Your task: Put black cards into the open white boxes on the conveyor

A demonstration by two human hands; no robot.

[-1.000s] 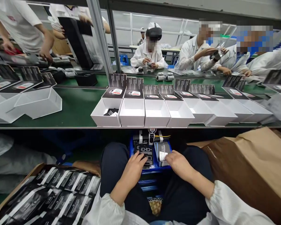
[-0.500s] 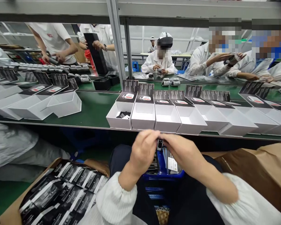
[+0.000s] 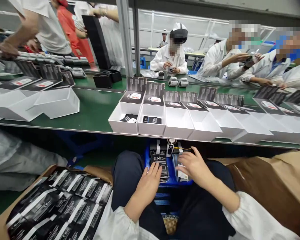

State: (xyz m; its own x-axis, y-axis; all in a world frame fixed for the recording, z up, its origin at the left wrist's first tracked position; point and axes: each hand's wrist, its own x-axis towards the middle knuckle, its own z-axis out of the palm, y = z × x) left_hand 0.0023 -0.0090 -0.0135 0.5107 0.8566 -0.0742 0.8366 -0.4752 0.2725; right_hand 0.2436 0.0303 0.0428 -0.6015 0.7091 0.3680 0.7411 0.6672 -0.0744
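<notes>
A blue bin (image 3: 170, 180) sits between my knees under the green belt. My left hand (image 3: 150, 181) lies on a stack of black printed leaflets (image 3: 161, 163) in it, fingers stretched out. My right hand (image 3: 193, 165) rests with spread fingers on a stack of packets with white labels (image 3: 182, 174). Above, a row of open white boxes (image 3: 177, 123) stands on the belt edge. The first box (image 3: 122, 119) and the second box (image 3: 151, 122) each hold a black leaflet.
A cardboard carton of black-and-white packets (image 3: 62, 203) is at my lower left. A brown paper sack (image 3: 272, 180) is at my right. More open white boxes (image 3: 57, 103) lie to the left on the green belt (image 3: 95, 111). Several people work across the belt.
My hands came up together near the belt edge, then dropped back into the blue bin. The second white box now holds a black leaflet.
</notes>
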